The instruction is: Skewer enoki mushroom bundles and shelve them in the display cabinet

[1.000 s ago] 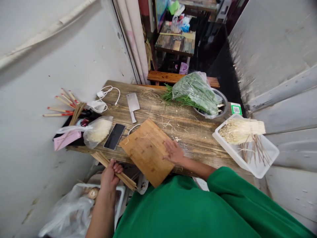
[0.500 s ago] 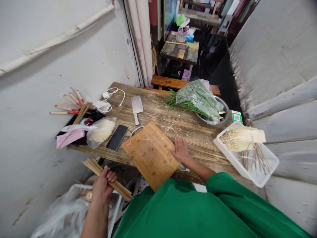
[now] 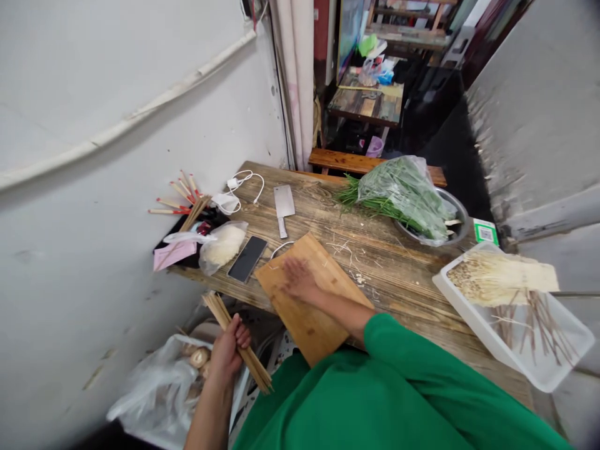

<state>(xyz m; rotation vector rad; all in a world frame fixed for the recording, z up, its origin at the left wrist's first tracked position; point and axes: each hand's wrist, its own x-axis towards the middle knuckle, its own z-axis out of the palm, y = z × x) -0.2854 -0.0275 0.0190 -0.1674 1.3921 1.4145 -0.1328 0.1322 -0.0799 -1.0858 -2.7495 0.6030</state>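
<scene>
My left hand (image 3: 229, 344) is closed around a bundle of thin bamboo skewers (image 3: 255, 369), held in front of the table's near edge. My right hand (image 3: 300, 280), fingers stretched out and a little blurred, is over the far left part of a wooden cutting board (image 3: 323, 312); whether it presses on the surface I cannot tell. The board lies slanted and reaches past the table edge towards my green top. Pale thin scraps (image 3: 360, 279) lie along its right side. Beyond the board rests a cleaver (image 3: 284, 203), and a black phone (image 3: 247, 259) lies to its left.
On the wooden table (image 3: 412, 275), bagged green vegetables (image 3: 398, 194) rest on a metal bowl (image 3: 462, 215). A white tray (image 3: 557, 369) at right holds enoki mushrooms (image 3: 497, 275) and skewers. A plastic bag (image 3: 154, 381) with mushrooms sits below left, near the wall (image 3: 94, 262).
My right hand has moved from the board's right edge to its far left part. More scraps lie beside the board. The view has swung left; my left hand still grips the skewers.
</scene>
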